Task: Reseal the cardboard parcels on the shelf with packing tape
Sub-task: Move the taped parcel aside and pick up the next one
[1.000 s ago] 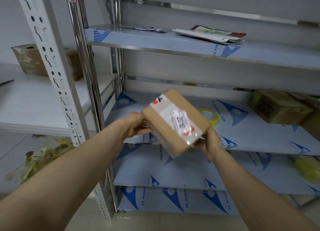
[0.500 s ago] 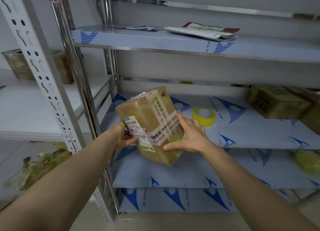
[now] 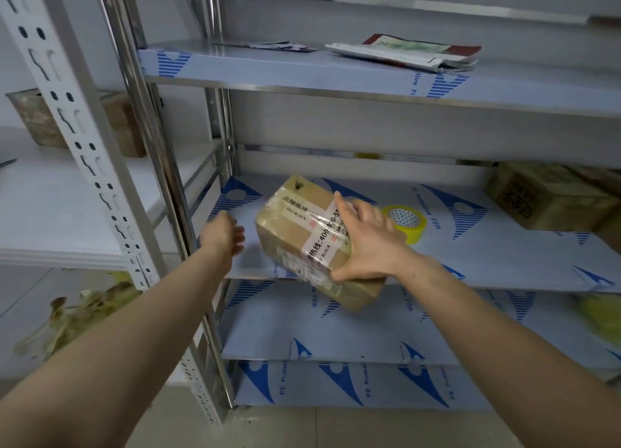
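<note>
The middle shelf looked slick to me, and the parcel was tilted across its front lip with one corner hanging below the edge, so the biggest risk I judged was the whole box sliding off and dropping. Only my right hand had it, spread wide over the taped top with the thumb clamped against the near side. My left hand hung just beside the box, apart from it, fingers loosely curled and holding nothing (no help if the box tipped that way). Glossy tape crossed the cardboard where I gripped, so I thought a one-handed clasp could slip. I couldn't tell whether the parcel rested on the shelf or hung clear. The yellow tape roll lay close behind my right hand, so shoving the parcel inward carelessly could knock it rolling out of reach.
</note>
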The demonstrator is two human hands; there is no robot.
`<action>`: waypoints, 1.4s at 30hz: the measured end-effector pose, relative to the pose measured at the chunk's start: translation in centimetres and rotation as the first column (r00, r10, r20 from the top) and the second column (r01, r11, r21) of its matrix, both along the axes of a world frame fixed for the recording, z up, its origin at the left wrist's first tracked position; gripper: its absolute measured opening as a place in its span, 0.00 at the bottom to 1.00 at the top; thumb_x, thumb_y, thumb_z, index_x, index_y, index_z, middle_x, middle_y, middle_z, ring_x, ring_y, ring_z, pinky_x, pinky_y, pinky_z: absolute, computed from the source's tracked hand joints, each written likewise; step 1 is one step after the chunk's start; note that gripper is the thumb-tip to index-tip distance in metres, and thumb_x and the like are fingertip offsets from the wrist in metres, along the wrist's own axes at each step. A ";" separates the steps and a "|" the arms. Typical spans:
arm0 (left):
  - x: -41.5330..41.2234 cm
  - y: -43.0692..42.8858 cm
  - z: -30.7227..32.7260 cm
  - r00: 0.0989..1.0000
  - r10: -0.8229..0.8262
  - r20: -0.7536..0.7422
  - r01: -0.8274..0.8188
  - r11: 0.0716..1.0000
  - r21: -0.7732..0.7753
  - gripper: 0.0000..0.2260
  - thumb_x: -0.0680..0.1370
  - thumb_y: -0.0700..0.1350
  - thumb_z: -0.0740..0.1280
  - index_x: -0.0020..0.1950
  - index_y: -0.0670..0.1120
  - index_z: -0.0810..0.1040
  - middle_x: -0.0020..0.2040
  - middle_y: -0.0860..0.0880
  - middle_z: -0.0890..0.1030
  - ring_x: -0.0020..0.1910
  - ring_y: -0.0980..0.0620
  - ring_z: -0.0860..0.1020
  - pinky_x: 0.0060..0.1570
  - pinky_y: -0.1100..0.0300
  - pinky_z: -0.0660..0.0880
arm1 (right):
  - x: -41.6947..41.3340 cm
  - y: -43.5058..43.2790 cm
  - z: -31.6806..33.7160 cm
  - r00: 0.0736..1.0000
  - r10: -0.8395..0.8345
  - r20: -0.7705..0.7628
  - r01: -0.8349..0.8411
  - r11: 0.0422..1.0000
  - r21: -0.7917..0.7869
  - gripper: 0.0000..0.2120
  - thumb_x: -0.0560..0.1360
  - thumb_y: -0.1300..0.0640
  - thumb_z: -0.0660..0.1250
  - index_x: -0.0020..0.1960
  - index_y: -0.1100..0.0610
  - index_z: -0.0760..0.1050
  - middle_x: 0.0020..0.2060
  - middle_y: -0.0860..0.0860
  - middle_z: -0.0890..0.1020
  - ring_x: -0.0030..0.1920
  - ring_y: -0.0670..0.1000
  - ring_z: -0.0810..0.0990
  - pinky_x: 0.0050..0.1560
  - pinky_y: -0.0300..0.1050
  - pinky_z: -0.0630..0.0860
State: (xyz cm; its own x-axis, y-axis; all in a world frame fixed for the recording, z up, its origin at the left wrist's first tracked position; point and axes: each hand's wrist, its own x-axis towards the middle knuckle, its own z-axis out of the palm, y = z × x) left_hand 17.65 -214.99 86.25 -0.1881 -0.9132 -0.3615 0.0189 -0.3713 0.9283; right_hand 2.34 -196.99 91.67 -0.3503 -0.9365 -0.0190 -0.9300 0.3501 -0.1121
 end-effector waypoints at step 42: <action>-2.3 -3.4 -1.0 0.944 -0.274 0.181 0.325 0.857 -0.399 0.10 0.79 0.43 0.66 0.46 0.36 0.81 0.39 0.45 0.81 0.39 0.51 0.79 0.44 0.60 0.81 | -3.3 -7.7 -2.4 0.994 -0.107 -0.017 0.107 0.994 -0.038 0.21 0.80 0.48 0.56 0.73 0.44 0.65 0.74 0.51 0.61 0.72 0.56 0.56 0.71 0.50 0.55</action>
